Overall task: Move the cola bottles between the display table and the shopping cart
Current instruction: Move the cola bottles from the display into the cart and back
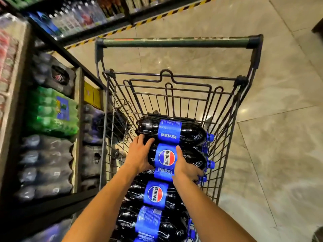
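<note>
Glossy plastic cola bottles (174,159) (blue film labels) lie in a dark wire-metal shopping cart (225,109) on polished tile floor (271,84).

Cart (225,130) w/ green handle (174,43) on tiled floor (279,119), just beside shelf (76,119) of shrink-wrapped soda packs; green pack (50,110) among dark ones. Cola bottles lie on their sides in cart, blue labels up, caps toward the right. Both hands grip 2nd bottle (190,158): left hand (139,154) on base end, right hand (185,168) by label near the neck. Far bottle (188,131) touches it.
</note>
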`<action>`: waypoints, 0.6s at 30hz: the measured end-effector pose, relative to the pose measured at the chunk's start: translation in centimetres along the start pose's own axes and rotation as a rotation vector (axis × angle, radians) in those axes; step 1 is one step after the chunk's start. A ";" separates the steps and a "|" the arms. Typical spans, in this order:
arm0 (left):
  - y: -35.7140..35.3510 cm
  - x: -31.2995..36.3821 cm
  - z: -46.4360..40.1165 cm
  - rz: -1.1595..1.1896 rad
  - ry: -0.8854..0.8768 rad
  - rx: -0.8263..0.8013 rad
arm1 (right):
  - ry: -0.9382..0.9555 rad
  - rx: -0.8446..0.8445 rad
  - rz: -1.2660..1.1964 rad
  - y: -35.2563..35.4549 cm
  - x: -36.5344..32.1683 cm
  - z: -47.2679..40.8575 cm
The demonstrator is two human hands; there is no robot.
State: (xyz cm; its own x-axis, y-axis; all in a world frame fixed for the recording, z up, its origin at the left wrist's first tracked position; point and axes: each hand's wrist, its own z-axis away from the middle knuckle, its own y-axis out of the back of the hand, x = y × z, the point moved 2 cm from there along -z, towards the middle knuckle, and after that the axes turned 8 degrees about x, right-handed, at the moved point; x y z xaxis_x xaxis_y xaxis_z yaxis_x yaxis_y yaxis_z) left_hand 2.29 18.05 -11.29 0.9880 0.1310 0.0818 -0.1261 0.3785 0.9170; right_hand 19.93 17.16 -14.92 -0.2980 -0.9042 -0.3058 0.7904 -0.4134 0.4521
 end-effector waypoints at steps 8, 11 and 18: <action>-0.8 -1.1 0.1 -0.177 -0.102 -0.005 | -0.071 0.119 -0.017 -0.3 -0.2 0.6; -1.2 -0.3 1.3 -0.126 -0.155 -0.029 | -0.032 0.090 -0.074 0.2 -0.1 0.0; -2.6 -0.9 7.8 0.086 -0.109 -0.002 | 0.284 -0.036 0.029 3.9 0.9 1.0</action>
State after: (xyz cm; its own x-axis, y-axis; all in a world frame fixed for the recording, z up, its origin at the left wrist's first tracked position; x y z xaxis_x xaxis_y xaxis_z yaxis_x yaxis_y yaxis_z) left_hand 2.39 9.81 -10.75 0.9773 0.0633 0.2021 -0.2110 0.3721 0.9039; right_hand 22.25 14.65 -12.60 -0.1169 -0.8476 -0.5177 0.8165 -0.3788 0.4358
